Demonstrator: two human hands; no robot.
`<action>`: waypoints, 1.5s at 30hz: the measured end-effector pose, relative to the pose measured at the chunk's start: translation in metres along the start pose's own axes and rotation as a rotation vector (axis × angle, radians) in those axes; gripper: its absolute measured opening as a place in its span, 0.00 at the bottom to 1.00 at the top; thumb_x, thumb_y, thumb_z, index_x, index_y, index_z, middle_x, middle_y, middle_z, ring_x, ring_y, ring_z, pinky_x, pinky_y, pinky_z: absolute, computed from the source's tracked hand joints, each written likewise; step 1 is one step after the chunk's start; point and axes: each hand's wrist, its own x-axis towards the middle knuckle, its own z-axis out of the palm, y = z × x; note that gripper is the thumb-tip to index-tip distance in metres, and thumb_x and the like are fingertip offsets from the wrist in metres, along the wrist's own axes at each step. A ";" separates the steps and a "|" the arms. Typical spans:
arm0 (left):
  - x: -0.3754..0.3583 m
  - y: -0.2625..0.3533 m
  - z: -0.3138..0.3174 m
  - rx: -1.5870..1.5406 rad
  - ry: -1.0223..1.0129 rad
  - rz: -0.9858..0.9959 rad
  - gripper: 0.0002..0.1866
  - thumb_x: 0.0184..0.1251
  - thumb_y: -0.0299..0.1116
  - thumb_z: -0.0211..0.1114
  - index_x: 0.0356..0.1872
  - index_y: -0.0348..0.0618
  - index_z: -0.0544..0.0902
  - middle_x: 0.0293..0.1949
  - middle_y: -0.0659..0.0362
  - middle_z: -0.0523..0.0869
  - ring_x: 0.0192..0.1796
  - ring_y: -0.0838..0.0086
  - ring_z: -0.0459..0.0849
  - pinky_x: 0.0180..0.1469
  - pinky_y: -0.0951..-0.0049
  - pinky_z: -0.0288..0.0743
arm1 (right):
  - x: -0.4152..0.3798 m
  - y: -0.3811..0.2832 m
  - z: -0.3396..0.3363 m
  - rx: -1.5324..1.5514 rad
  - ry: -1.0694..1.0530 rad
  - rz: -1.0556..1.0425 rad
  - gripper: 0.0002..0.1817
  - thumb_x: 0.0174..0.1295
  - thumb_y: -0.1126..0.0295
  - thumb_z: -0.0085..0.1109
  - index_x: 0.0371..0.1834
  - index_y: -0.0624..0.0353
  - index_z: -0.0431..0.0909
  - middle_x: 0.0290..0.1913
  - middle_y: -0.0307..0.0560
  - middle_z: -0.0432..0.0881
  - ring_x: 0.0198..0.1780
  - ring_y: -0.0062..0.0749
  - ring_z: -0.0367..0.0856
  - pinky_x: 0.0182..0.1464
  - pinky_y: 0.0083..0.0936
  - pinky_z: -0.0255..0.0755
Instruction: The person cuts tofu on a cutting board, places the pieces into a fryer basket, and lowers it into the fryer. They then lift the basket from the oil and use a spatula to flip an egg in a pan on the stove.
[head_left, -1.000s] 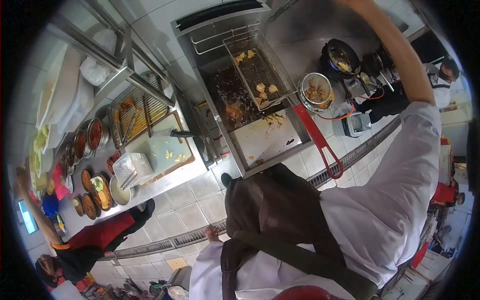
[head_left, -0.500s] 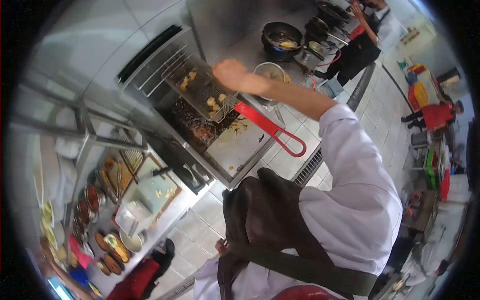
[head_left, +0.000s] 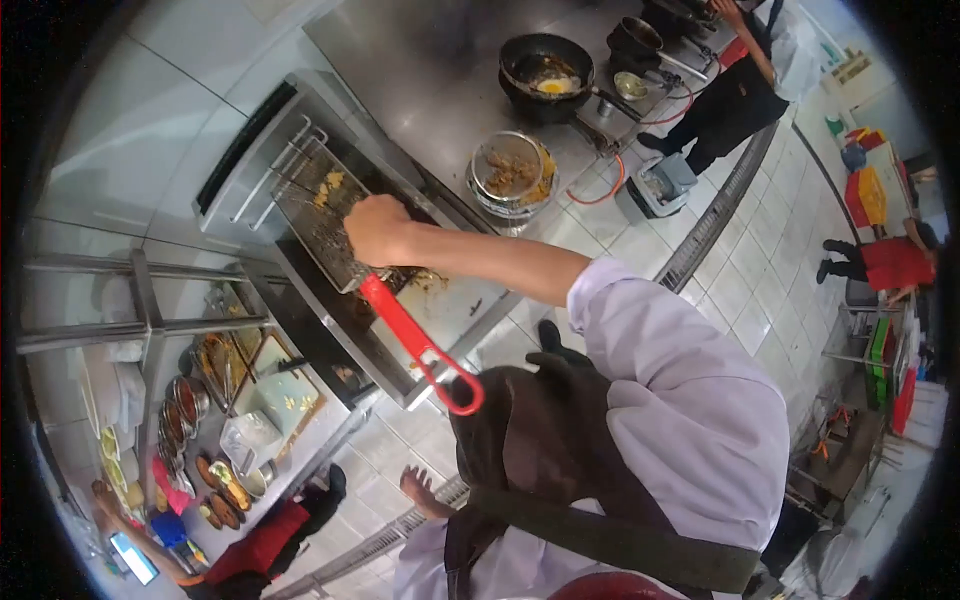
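Observation:
My right hand (head_left: 378,230) is closed in a fist over the right side of a wire fryer basket (head_left: 312,225). What the fist holds, if anything, is hidden. Running from the basket's lower end is a red handle (head_left: 418,335), which the hand does not cover. Golden fried pieces (head_left: 327,188) lie inside the mesh. The basket sits in a steel deep fryer (head_left: 405,385), above dark oil. Low beside my apron, my left hand (head_left: 425,490) hangs with its fingers apart and nothing in it.
A strainer with fried bits (head_left: 510,165) rests on a pot right of the fryer. Behind it, a wok (head_left: 547,75) holds an egg. On the left, a counter carries a cutting board (head_left: 290,400) and sauce bowls (head_left: 188,400). Co-workers (head_left: 735,100) stand nearby.
The view has shifted, so fryer and basket appear further left. My right fist has stayed at the basket's right side. My left hand has come further into view, fingers apart.

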 end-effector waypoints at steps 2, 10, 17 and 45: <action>-0.039 -0.003 0.023 0.023 -0.086 0.034 0.24 0.61 0.41 0.50 0.58 0.43 0.71 0.52 0.52 0.79 0.47 0.61 0.81 0.37 0.64 0.71 | -0.001 0.005 0.014 0.035 0.025 -0.005 0.11 0.48 0.68 0.56 0.31 0.60 0.84 0.34 0.53 0.84 0.40 0.42 0.84 0.43 0.33 0.76; -0.077 0.000 0.073 0.060 -0.224 0.095 0.19 0.60 0.35 0.53 0.53 0.45 0.74 0.46 0.54 0.82 0.34 0.66 0.84 0.23 0.71 0.72 | -0.008 0.033 0.060 0.275 0.015 0.063 0.14 0.47 0.67 0.61 0.33 0.67 0.81 0.36 0.56 0.83 0.41 0.45 0.83 0.43 0.34 0.77; -0.055 0.019 0.093 0.124 -0.220 0.214 0.20 0.64 0.38 0.54 0.55 0.43 0.74 0.39 0.56 0.84 0.33 0.70 0.84 0.21 0.76 0.72 | -0.048 0.062 0.009 0.292 -0.038 -0.007 0.28 0.54 0.56 0.60 0.48 0.72 0.72 0.29 0.61 0.80 0.37 0.51 0.81 0.40 0.41 0.74; 0.127 -0.112 -0.137 -0.245 0.419 0.269 0.07 0.54 0.25 0.57 0.31 0.34 0.80 0.24 0.57 0.82 0.25 0.75 0.79 0.28 0.73 0.76 | 0.301 -0.406 0.354 0.046 0.002 0.024 0.24 0.57 0.55 0.55 0.49 0.63 0.78 0.49 0.60 0.78 0.47 0.44 0.81 0.40 0.34 0.77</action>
